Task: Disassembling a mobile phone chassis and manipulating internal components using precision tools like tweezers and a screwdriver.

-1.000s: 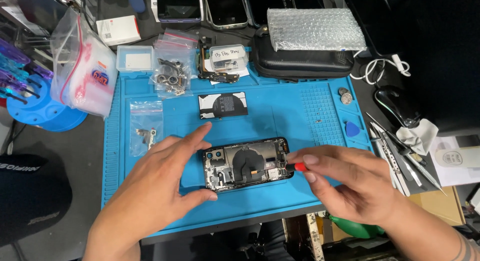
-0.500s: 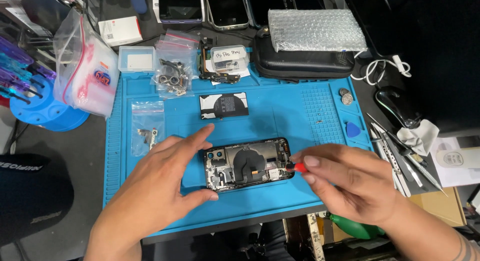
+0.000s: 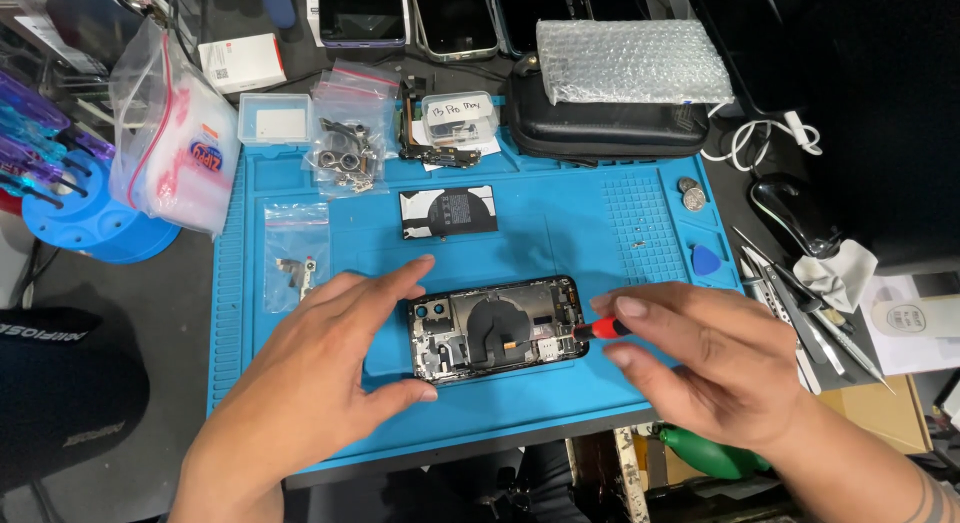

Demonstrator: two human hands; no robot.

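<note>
The opened phone (image 3: 497,328) lies flat on the blue mat (image 3: 560,233), its left end braced by the left hand (image 3: 320,383) with fingers spread, while the right hand (image 3: 715,368) pinches a red-handled screwdriver (image 3: 598,329) at its right end; light, rigid, with fragile exposed parts, it seems best held by its frame edges.

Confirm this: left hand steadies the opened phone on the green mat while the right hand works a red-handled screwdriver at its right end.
Not quite: the mat is blue, not green, as the head view shows. The left hand steadies the opened phone while the right hand works the red-handled screwdriver at its right end.
</note>
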